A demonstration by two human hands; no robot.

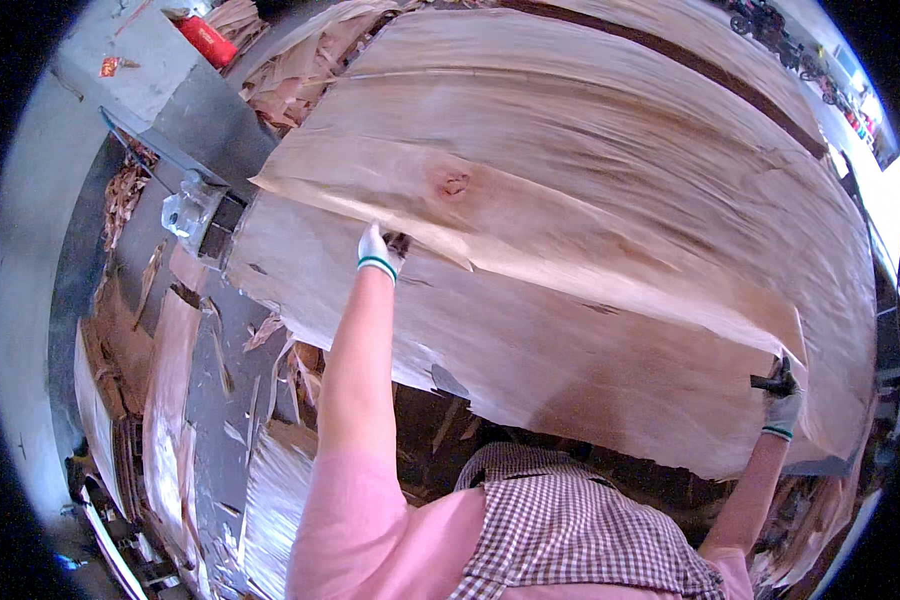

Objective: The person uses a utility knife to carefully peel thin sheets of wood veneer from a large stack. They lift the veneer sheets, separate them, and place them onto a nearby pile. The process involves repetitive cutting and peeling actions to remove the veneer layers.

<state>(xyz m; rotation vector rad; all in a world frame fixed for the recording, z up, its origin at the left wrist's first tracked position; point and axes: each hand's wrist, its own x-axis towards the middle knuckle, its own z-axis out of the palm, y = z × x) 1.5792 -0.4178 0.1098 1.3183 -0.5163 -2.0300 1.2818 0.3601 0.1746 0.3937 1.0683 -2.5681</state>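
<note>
A wide, thin sheet of wood veneer (pixel 530 215) with a reddish knot lies across a stack, its near edge lifted and curled. My left hand (pixel 382 247), in a white glove with a green cuff and dark fingers, is closed on that edge left of the middle. Far to the right, my right hand (pixel 781 390), gloved alike, is closed at the sheet's right corner. A short dark shape juts left from its fingers; whether it is a gloved thumb or a tool I cannot tell. Beneath the lifted edge, another veneer sheet (pixel 570 345) shows a ragged near side.
Torn veneer scraps (pixel 305 75) are heaped at the far left, and long strips (pixel 170 380) lie on the left floor. A clear plastic container (pixel 190 212) stands by the stack's left end. A dark brown bar (pixel 670 65) crosses the far side.
</note>
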